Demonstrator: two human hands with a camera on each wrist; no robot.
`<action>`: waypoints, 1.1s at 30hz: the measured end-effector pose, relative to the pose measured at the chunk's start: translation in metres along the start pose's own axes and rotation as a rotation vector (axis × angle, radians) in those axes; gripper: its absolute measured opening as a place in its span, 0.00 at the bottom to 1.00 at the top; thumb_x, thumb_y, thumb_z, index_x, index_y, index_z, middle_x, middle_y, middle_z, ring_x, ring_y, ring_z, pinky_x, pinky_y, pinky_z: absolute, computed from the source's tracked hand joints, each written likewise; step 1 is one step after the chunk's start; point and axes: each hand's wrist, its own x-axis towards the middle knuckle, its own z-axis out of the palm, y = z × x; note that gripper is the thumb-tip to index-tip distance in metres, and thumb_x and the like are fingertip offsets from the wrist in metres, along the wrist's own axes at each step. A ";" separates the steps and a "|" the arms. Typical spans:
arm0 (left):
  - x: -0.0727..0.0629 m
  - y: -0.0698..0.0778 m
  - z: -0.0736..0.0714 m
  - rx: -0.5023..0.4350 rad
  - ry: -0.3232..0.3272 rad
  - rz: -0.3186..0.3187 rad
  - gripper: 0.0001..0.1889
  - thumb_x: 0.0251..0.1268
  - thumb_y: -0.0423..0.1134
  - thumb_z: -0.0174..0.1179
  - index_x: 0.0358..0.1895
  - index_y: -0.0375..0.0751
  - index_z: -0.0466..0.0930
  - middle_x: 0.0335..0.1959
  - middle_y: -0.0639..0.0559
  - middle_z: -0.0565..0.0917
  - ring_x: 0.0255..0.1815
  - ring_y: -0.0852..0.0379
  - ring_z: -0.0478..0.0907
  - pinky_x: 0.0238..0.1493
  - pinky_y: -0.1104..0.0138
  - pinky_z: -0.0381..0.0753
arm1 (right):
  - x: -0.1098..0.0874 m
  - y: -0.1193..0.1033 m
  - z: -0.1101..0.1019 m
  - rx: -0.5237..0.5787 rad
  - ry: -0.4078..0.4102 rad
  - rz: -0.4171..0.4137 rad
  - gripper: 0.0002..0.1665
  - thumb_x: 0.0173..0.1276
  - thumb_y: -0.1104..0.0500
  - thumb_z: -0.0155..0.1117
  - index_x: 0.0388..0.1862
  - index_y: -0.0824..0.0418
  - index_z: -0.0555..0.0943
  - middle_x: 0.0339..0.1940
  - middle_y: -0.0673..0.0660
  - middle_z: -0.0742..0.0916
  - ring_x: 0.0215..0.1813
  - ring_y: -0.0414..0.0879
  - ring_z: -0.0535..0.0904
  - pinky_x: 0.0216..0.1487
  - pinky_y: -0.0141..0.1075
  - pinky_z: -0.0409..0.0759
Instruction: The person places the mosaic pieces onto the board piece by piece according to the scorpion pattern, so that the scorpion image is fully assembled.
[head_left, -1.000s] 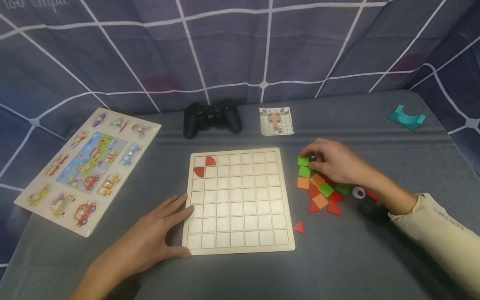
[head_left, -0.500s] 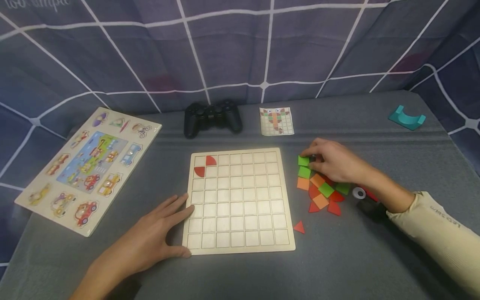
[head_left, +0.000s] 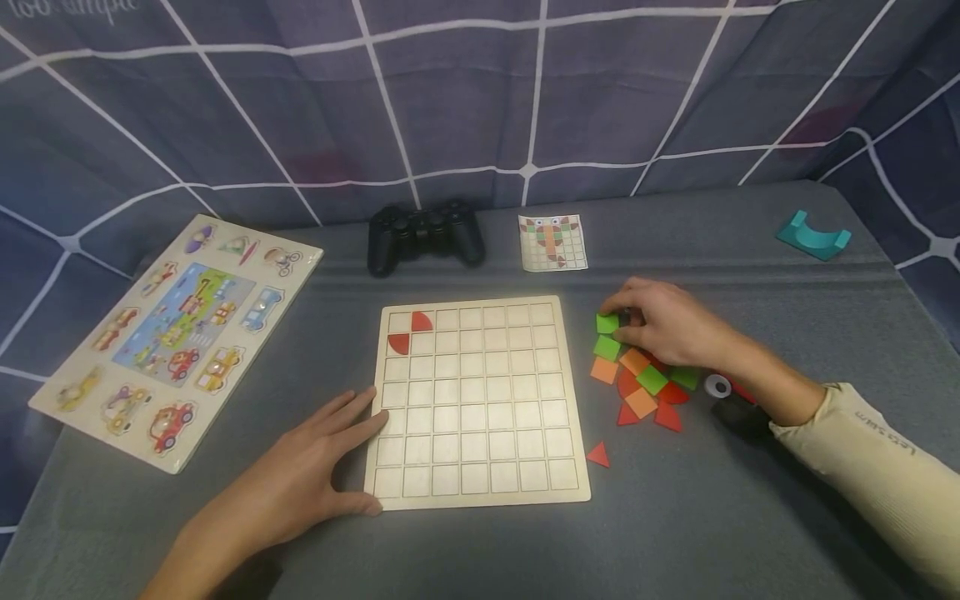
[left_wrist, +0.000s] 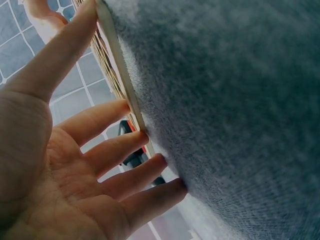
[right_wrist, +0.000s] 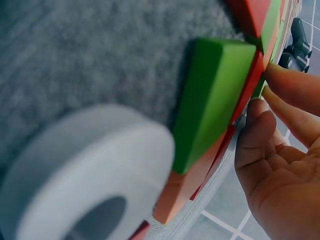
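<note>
A wooden grid board lies mid-table, with two red quarter-circle pieces in its far left cells. Along its left edge rests my left hand, fingers spread and fairly straight; the left wrist view shows the fingertips against the rim. To the board's right, my right hand pinches a green square block between thumb and forefinger. A second green block and an orange square block lie just nearer. Part of the pile is hidden under the right hand.
Red, orange and green pieces are heaped beside a white ring-shaped eye piece. One red triangle lies alone by the board. Behind are a black game controller, a pattern card and a teal stand. A picture puzzle is left.
The green block at the right fingertips and the one nearer have shifted slightly, and the orange square has turned and slid a little left. The left hand and the board stay put.
</note>
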 end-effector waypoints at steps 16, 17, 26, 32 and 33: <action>0.001 0.000 0.000 0.004 0.015 0.011 0.51 0.36 0.64 0.77 0.69 0.45 0.74 0.75 0.44 0.63 0.74 0.36 0.58 0.58 0.37 0.68 | 0.014 -0.030 0.015 0.089 0.091 -0.052 0.14 0.62 0.66 0.70 0.48 0.62 0.86 0.36 0.52 0.83 0.32 0.44 0.74 0.34 0.39 0.72; 0.001 0.000 0.000 0.004 0.015 0.012 0.51 0.36 0.64 0.77 0.69 0.45 0.74 0.75 0.44 0.63 0.74 0.36 0.58 0.58 0.37 0.68 | 0.017 -0.035 0.017 0.097 0.086 -0.059 0.14 0.62 0.66 0.71 0.47 0.62 0.86 0.35 0.51 0.82 0.33 0.44 0.74 0.35 0.39 0.72; 0.002 -0.001 0.001 0.008 0.003 0.020 0.51 0.37 0.66 0.75 0.69 0.45 0.73 0.76 0.44 0.62 0.74 0.35 0.57 0.57 0.38 0.69 | 0.043 -0.081 0.032 0.101 0.041 -0.183 0.15 0.60 0.66 0.68 0.47 0.62 0.85 0.37 0.52 0.83 0.38 0.46 0.78 0.42 0.40 0.76; 0.001 -0.003 0.001 0.009 0.017 0.049 0.51 0.39 0.67 0.74 0.69 0.44 0.73 0.75 0.42 0.62 0.73 0.35 0.58 0.58 0.39 0.69 | 0.070 -0.115 0.043 0.084 -0.011 -0.237 0.13 0.63 0.62 0.69 0.48 0.60 0.85 0.40 0.52 0.83 0.43 0.45 0.80 0.47 0.38 0.77; 0.001 -0.004 0.001 0.013 0.022 0.053 0.51 0.39 0.66 0.74 0.69 0.43 0.73 0.75 0.42 0.62 0.73 0.34 0.58 0.58 0.39 0.69 | 0.075 -0.121 0.045 0.082 -0.026 -0.233 0.13 0.64 0.61 0.69 0.48 0.60 0.85 0.41 0.52 0.83 0.44 0.45 0.80 0.48 0.38 0.77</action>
